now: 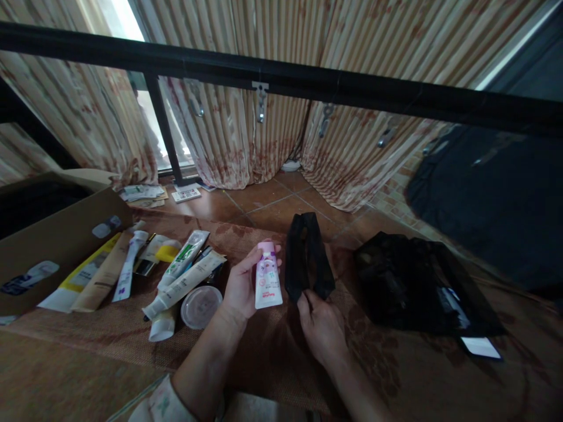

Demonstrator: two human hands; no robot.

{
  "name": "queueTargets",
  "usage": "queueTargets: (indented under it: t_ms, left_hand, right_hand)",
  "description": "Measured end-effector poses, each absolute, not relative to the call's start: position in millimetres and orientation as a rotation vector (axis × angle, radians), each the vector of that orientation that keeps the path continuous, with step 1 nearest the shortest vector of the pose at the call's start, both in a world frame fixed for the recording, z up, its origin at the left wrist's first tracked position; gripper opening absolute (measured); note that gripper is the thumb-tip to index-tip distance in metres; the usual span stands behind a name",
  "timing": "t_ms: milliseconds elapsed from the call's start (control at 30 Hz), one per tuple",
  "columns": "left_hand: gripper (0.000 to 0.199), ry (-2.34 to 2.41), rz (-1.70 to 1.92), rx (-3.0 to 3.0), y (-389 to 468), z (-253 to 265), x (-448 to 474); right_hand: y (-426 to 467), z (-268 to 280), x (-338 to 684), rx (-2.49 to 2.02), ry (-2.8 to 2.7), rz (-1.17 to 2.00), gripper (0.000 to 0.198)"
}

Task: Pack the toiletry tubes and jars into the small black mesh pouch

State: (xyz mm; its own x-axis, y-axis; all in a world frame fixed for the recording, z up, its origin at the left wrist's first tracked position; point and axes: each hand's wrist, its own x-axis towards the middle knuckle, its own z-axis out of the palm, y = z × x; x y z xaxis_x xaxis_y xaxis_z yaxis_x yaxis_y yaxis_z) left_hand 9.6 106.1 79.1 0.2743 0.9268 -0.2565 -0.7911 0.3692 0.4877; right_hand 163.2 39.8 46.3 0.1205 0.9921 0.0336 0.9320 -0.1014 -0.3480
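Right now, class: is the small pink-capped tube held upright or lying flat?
Upright: the left hand holds the tube cap-up, clear of the mat.

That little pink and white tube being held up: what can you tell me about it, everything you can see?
The small tube looks like soft plastic, white at the body with a pink cap end pointing up and pink and purple print on its face; the lettering is too small to read. It stands nearly upright, flat crimped end down, gripped from its left side by the left hand, thumb across the front. It hovers above the brown patterned mat, beside a black pouch.
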Motion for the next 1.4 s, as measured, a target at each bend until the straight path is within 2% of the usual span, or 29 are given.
queueTargets:
  t_ms: [167, 400, 667, 1100, 1400]
  left_hand:
    - [0.023, 0.567, 1.16, 0.202, 106.6, 82.9, 12.5]
    - [0.028, 0.799, 1.224, -0.115, 119.0, 66.3, 13.1]
    - [0.015, 0.904, 1.255, 0.003, 115.2, 61.5, 19.5]
    - [0.012, 0.938, 1.114, 0.08, 108.9, 71.0, 20.4]
    - [0.009, 1.049, 1.156, 0.183, 107.2, 63.4, 25.8]
  right_hand:
    - [39.6, 46.7, 163.0, -2.108, -1.876, 0.289, 0.035]
    - [39.7, 44.5, 163.9, -2.057, -1.867, 0.293, 0.037]
    - [39.9, 44.5, 163.6, -2.045, -1.845, 0.299, 0.038]
    - [40.4, 46.5, 164.3, -2.026, -1.866, 0.337, 0.043]
    - [41.2, 45.2, 165.3, -2.013, -1.877, 0.334, 0.042]
